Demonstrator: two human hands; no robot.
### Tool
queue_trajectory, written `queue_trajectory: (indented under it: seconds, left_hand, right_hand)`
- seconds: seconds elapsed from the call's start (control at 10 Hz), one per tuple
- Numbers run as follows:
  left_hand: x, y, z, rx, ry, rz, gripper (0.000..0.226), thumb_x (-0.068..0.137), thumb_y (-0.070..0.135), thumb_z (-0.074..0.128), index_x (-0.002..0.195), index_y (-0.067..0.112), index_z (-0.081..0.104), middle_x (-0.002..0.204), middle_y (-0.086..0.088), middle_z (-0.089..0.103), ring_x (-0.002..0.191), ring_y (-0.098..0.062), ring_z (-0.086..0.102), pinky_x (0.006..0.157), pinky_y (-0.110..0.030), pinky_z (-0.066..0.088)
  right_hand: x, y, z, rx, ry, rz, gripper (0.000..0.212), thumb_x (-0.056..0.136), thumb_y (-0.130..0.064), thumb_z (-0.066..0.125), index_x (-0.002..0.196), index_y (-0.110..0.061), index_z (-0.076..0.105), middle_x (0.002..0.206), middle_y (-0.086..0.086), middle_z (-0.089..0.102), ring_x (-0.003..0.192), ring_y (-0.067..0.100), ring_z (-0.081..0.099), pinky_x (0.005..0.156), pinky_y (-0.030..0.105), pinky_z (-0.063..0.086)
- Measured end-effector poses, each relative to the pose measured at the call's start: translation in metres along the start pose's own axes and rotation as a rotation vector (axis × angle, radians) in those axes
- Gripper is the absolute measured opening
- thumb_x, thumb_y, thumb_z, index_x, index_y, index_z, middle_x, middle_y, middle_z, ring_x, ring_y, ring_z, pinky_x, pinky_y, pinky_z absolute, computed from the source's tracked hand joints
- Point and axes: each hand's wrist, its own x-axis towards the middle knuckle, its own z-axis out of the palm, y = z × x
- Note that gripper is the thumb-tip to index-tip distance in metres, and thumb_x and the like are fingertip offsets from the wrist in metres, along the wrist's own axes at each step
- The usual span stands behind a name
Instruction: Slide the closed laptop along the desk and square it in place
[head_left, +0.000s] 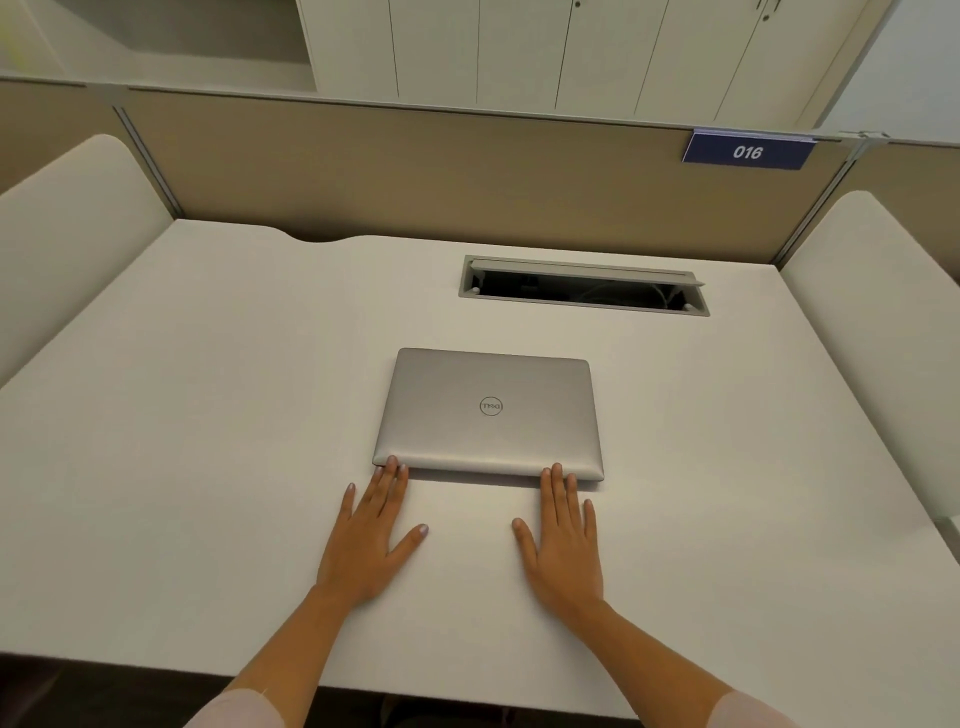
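A closed silver laptop with a round logo on its lid lies flat near the middle of the white desk, its edges roughly parallel to the desk's front edge. My left hand rests flat on the desk, fingers spread, with the fingertips touching the laptop's near left corner. My right hand lies flat too, fingertips against the laptop's near edge close to the right corner. Neither hand grips anything.
Behind the laptop an open cable hatch is cut into the desk. A beige partition closes the back, with a blue "016" sign. White side panels flank the desk on both sides.
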Motion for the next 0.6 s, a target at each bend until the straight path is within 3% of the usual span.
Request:
queue_trajectory:
  seconds: [0.4, 0.6]
  left_hand:
    - [-0.0016, 0.0014, -0.0026, -0.024, 0.004, -0.004, 0.081, 0.092, 0.066, 0.022, 0.154, 0.025, -0.009, 0.163, 0.009, -0.013, 0.149, -0.007, -0.01, 0.122, -0.041, 0.001]
    - [-0.0026, 0.0042, -0.0029, -0.077, 0.051, 0.018, 0.079, 0.094, 0.064, 0.017, 0.155, 0.021, -0.006, 0.164, 0.007, -0.009, 0.15, -0.009, -0.009, 0.121, -0.046, 0.002]
  right_hand:
    - [-0.0015, -0.003, -0.0014, -0.028, 0.015, 0.019, 0.072, 0.097, -0.053, 0.018, 0.153, -0.023, -0.015, 0.163, -0.007, -0.016, 0.148, 0.009, -0.019, 0.123, 0.04, -0.001]
    - [-0.0032, -0.0083, -0.0029, 0.016, 0.042, -0.017, 0.07, 0.099, -0.047, 0.027, 0.154, -0.024, -0.009, 0.163, -0.01, -0.012, 0.149, 0.008, -0.016, 0.123, 0.043, 0.001]
